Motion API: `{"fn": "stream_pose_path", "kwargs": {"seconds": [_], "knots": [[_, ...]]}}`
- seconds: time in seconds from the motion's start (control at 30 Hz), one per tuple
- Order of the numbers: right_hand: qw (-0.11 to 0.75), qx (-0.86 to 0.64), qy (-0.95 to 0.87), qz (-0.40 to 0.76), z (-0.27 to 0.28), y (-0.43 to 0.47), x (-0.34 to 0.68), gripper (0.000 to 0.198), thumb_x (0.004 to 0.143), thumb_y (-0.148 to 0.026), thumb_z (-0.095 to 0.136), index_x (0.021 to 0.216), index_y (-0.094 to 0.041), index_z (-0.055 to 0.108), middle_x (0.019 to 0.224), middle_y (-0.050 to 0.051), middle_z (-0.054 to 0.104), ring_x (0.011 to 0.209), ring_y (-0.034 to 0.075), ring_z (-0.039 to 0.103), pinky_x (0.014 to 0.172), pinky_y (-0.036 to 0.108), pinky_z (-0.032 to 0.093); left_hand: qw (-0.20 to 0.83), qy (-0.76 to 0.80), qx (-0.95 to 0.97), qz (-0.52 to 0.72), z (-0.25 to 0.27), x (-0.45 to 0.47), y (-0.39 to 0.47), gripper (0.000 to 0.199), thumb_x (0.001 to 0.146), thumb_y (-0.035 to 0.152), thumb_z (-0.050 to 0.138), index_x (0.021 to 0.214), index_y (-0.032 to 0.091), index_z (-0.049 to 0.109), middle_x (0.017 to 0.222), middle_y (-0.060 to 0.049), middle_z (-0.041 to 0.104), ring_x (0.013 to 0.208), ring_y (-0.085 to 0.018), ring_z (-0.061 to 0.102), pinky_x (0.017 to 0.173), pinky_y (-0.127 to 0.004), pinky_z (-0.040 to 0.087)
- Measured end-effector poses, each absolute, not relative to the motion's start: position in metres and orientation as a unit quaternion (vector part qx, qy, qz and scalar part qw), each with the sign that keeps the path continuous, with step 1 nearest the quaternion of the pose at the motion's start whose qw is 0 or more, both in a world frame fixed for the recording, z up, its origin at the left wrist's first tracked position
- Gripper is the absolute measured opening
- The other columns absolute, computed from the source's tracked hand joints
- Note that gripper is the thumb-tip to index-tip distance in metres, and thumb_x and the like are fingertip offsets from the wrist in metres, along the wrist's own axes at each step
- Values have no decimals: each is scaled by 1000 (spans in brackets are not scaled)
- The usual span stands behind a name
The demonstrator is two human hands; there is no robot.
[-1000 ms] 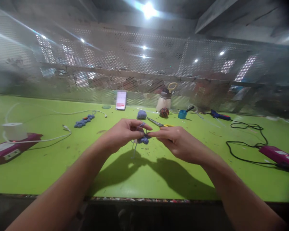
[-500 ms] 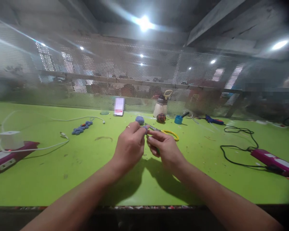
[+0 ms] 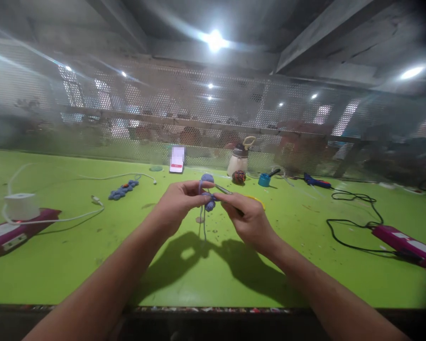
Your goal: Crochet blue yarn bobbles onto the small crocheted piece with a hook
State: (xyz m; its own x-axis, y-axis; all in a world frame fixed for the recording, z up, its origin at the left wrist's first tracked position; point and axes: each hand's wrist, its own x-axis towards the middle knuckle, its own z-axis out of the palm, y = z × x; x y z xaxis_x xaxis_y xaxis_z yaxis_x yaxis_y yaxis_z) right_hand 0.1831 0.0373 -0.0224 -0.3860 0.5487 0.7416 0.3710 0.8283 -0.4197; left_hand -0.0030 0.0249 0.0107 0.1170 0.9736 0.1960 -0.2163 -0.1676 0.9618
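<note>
A small blue-purple crochet piece (image 3: 209, 205) is pinched between the thumb and fingers of my left hand (image 3: 175, 203). Yarn from it loops over my left index finger, and loose strands hang below. My right hand (image 3: 247, 215) is closed around a crochet hook, mostly hidden in the fist, its tip meeting the piece. Just beyond my fingers lies a ball of blue-purple yarn (image 3: 208, 178). Scissors (image 3: 223, 189) with yellow handles lie behind my right hand, which partly covers them.
A finished-looking blue crochet strip (image 3: 123, 189) lies left. Farther back are a phone (image 3: 176, 159), a bottle (image 3: 237, 163), a dark multicoloured ball (image 3: 239, 177), a blue round holder (image 3: 264, 179) and a glue gun (image 3: 317, 181). Power strips (image 3: 406, 244) with cables lie at both sides.
My left hand has turned and opened out, raising its index finger with the yarn over it. The crochet piece and hanging strands now show. My right hand has rolled palm-down.
</note>
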Motion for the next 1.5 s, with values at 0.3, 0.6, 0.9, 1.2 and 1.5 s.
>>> {"fn": "stream_pose_path", "kwargs": {"seconds": [0.3,0.6,0.9,1.2,1.5], "knots": [[314,-304,-896,-78,-11,34,193,42,95,-10,39,127,-16,64,81,9,64,64,15,50,59,28,36,517,374,596,488,13,-22,34,16,66,10,73,81,13,75,73,-4,72,72,-15,63,79,-33,45],[382,-294,-828,285,-7,30,192,34,90,-20,53,121,-19,69,58,-3,48,47,8,27,45,23,23,574,328,570,487,9,-20,36,11,64,6,72,72,12,67,65,-1,64,62,-11,57,67,-27,42],[470,-300,-661,502,-17,35,181,41,79,-28,68,119,-17,69,50,-9,37,41,5,25,40,22,17,575,315,568,498,8,-12,32,45,69,9,73,113,13,69,95,-7,72,78,-14,62,79,-31,43],[472,-304,-659,501,-14,32,181,40,79,-27,69,117,-17,70,48,-9,37,41,6,26,40,22,18,520,356,571,526,8,-6,29,39,72,27,78,108,13,72,87,-8,73,75,-16,61,73,-32,43],[451,-297,-613,576,-12,32,181,39,74,-27,73,112,-19,72,52,-7,43,40,4,28,40,22,15,498,361,578,536,9,-4,26,55,65,17,80,118,11,65,74,-3,69,69,-15,64,67,-30,48]]}}
